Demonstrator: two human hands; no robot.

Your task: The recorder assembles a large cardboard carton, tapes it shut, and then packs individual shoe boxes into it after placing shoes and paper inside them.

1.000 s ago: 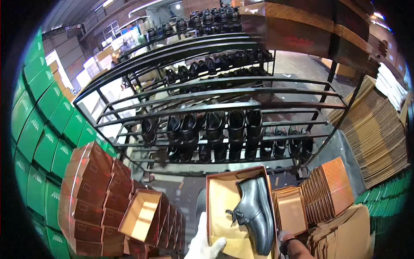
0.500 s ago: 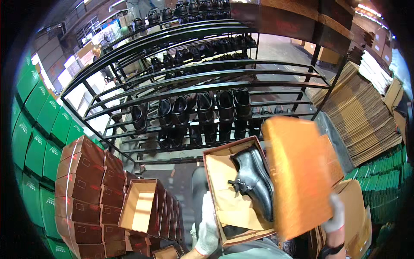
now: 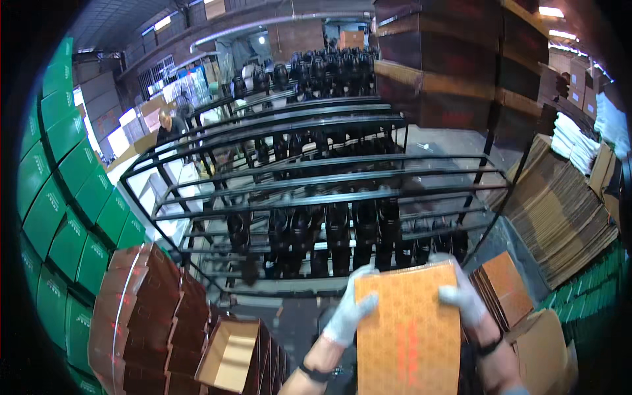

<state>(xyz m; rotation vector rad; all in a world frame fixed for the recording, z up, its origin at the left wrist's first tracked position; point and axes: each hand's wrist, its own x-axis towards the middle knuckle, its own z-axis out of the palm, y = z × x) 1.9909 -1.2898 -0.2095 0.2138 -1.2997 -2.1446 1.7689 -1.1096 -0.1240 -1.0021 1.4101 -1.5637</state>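
An orange-lidded shoebox (image 3: pixel 408 322) with a small repeating pattern sits between my hands at the lower middle. My left hand (image 3: pixel 352 308), in a whitish glove, grips its left far corner with the thumb on the lid. On the opposite corner my right hand (image 3: pixel 466 297), gloved the same way, is closed with its thumb over the lid's edge. The lid covers the box, so its walls and the black shoe seen earlier are hidden.
Ahead stands a black metal rack (image 3: pixel 342 197) holding black shoes. Stacked brown shoeboxes (image 3: pixel 122 316) and an open empty box (image 3: pixel 230 355) are at left, beside green boxes (image 3: pixel 56 217). Right are orange lids (image 3: pixel 503 286) and flat cardboard (image 3: pixel 559 197). Another person (image 3: pixel 170 128) is far left.
The orange lid has come down over the open box, covering the shoe. Both hands now hold the box's far corners. My view has tilted up, showing more of the room.
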